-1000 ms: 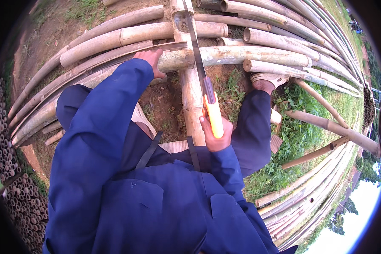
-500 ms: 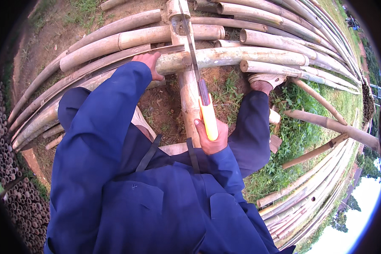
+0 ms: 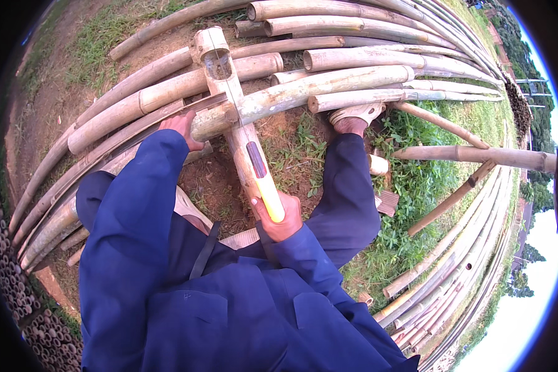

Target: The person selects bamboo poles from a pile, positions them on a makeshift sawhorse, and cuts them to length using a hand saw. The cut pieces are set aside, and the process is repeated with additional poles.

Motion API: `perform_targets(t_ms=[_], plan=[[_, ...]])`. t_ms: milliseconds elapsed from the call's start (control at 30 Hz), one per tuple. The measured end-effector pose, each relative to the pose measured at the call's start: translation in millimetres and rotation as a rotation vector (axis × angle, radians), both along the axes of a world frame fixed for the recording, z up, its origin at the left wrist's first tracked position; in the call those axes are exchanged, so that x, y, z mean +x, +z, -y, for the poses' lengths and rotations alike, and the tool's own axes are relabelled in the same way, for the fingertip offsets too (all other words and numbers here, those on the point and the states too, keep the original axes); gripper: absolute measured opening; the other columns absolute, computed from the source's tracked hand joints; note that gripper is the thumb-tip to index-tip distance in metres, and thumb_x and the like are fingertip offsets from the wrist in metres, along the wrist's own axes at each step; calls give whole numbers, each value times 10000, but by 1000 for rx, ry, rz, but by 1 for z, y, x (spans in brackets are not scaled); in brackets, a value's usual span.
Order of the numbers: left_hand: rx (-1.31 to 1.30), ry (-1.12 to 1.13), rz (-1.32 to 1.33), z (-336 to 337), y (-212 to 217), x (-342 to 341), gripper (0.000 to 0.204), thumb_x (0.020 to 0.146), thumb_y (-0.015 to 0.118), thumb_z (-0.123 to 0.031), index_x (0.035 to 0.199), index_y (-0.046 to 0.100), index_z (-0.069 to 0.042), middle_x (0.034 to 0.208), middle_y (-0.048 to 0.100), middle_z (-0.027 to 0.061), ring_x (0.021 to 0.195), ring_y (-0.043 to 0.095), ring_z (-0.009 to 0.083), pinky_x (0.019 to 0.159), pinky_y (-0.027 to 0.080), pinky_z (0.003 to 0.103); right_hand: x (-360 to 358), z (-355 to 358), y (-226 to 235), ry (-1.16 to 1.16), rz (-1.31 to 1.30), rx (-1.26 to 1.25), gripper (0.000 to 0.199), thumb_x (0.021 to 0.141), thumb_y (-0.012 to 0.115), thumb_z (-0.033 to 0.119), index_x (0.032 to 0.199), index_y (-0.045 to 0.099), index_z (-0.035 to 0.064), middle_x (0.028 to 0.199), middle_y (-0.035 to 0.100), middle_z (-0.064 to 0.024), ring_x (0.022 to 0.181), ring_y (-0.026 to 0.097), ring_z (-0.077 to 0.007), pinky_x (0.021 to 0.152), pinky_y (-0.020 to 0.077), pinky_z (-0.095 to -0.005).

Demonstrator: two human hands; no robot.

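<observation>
Two bare hands work at one pale bamboo pole (image 3: 328, 87), which lies across a notched bamboo support (image 3: 244, 172) in front of the person. The right hand (image 3: 282, 217) has its grip wrapped around the yellow handle of a saw (image 3: 268, 197); the blade, seen nearly edge-on, points away from the body and crosses the pole near its left end. The left hand (image 3: 181, 129) is at that end, next to a split bamboo strip (image 3: 208, 103); whether its grip clamps the pole or merely rests there cannot be told.

The step appears to be a saw stroke. To do it well, wrist, forearm and blade should share one line, with long, even strokes and light pressure (bamboo is hollow, so a forced blade would likely snag in the wall). The left hand does best to bear down firmly, since a round pole could roll on its support, and its fingers should lie well clear of the teeth. At the last fibres, slower strokes would limit splintering.
</observation>
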State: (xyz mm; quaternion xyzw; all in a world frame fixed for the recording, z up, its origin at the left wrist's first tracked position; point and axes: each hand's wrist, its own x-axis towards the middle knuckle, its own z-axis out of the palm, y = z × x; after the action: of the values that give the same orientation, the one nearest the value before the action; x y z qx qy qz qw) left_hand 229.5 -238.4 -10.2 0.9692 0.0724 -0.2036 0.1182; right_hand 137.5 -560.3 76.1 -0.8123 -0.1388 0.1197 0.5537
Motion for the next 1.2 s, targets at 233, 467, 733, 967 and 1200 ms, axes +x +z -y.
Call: perform_targets(t_ms=[233, 467, 733, 967, 1200], plan=[[50, 14, 31, 0, -10, -4, 866, 664, 880, -487, 1349, 529, -91, 1111, 740, 228, 1072, 710, 406, 952, 536, 512, -72, 79, 48, 18, -1, -69, 218, 906, 747, 27, 1117, 731, -29, 728, 703, -117, 629, 706, -246, 652, 545, -309], [3, 7, -42, 2, 4, -3, 911, 647, 863, -488, 1385, 529, -72, 1083, 729, 260, 1071, 694, 436, 957, 532, 509, 16, -2, 1, 4, -32, 42, 114, 921, 740, 52, 989, 707, -33, 699, 660, -152, 577, 618, -237, 576, 498, -354], [9, -8, -40, -2, 4, -2, 859, 689, 857, -499, 1352, 541, -54, 1059, 740, 252, 1030, 718, 424, 938, 555, 501, -64, 61, 41, -22, -12, -76, 128, 905, 743, 37, 1019, 742, -23, 762, 719, -163, 664, 734, -255, 637, 554, -352], [-48, -38, 29, -2, -9, -13, 892, 649, 861, -492, 1366, 550, -62, 1067, 726, 272, 1028, 696, 455, 941, 538, 517, 1, 10, 8, -11, -150, -66, 110, 915, 749, 49, 955, 723, -50, 685, 680, -124, 600, 638, -153, 592, 511, -321], [-18, -9, -9, 1, 7, -3, 822, 670, 876, -500, 1279, 582, -32, 1075, 740, 252, 1032, 716, 426, 950, 552, 505, -69, 63, 47, -14, -83, -113, 156, 900, 745, 21, 1045, 745, -35, 689, 680, -120, 594, 678, -201, 607, 527, -322]])
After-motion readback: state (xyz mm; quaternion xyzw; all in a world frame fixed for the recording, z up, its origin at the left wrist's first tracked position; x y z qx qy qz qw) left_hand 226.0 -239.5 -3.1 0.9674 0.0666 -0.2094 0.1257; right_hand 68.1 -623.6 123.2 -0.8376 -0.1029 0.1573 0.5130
